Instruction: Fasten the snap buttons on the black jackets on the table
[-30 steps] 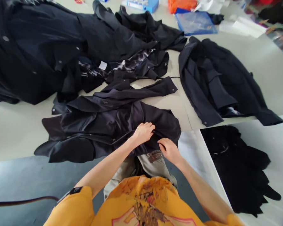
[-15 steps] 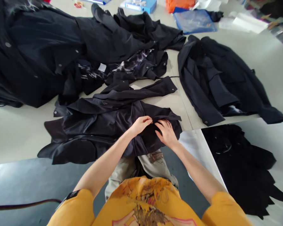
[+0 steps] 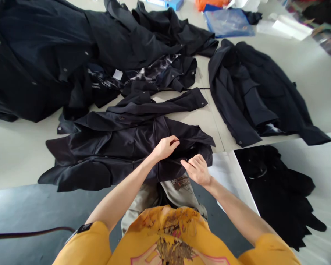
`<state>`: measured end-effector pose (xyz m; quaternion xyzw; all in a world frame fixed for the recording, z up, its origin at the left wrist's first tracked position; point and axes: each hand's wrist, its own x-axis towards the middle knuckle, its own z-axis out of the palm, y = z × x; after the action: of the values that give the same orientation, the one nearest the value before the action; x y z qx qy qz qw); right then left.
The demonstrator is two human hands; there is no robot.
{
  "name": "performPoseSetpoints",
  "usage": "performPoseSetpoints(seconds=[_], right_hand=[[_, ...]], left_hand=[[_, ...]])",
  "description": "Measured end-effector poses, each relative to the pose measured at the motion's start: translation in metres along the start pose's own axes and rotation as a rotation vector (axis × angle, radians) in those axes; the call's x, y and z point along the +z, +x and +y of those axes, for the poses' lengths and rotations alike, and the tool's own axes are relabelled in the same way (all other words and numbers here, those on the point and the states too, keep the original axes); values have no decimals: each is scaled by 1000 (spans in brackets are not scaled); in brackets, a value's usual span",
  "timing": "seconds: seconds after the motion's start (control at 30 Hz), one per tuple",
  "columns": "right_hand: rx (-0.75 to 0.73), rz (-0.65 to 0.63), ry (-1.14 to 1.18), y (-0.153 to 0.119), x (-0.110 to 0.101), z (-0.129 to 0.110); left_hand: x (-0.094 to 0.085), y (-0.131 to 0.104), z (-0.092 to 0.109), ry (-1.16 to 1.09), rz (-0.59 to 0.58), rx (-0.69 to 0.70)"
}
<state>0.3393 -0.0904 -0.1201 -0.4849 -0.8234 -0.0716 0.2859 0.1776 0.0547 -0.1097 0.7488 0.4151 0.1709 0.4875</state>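
A dark jacket [image 3: 121, 143] lies spread along the near edge of the table, its collar end at the left. My left hand [image 3: 166, 148] pinches the upper edge of the jacket's opening near its right end. Just to the right and a little lower, my right hand [image 3: 198, 169] has its fingers curled, with thumb and forefinger closed on the lower edge of that opening. The cloth between the two hands is parted, and a dark gap shows there.
More dark jackets [image 3: 116, 40] are heaped at the back left. Another jacket [image 3: 264, 92] lies on the table [image 3: 317, 73] at the right. Black cloth pieces [image 3: 276, 191] rest on a white surface at lower right. A blue plastic folder [image 3: 228, 23] is at the back.
My right hand has moved down and away from my left hand, its fingers now curled in. The opening's edges have parted. The view has shifted slightly.
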Motion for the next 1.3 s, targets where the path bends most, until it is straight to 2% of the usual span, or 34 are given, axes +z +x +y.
performPoseSetpoints(seconds=[0.1,0.23,0.33,0.43,0.5,0.6,0.67,0.8,0.9,1.0,1.07,1.17,1.3], right_hand=[[116,-52,-14,-5,7,1],[292,-217,-97,-15,10,14],[299,-359,-116,-22,6,23],[238,-465,-78,-24,-2,27],[174,-444,-35,-24,-7,27],[124,-323,14,-22,-15,25],[133,-270,28,-20,-18,23],[207,-241,3,-11,-19,18],[255,-260,-40,-2,-17,14],[242,-275,-66,7,-16,10],[227,-240,-73,9,-16,8],[211,-177,-38,5,-14,8],[208,-162,1,-4,-8,10]], left_hand=[[2,-8,-3,10,-141,37],[11,-17,-13,66,-173,38],[20,-21,-17,204,-158,45],[26,-20,-17,293,-159,62],[27,-18,-15,302,-194,96],[23,-19,-7,246,-229,189],[19,-22,0,169,-199,249],[12,-30,10,80,-67,308],[12,-35,8,93,-18,330],[15,-37,2,117,-25,340],[18,-38,-1,122,-32,346],[20,-41,-2,108,-33,354],[20,-44,-1,85,-49,359]])
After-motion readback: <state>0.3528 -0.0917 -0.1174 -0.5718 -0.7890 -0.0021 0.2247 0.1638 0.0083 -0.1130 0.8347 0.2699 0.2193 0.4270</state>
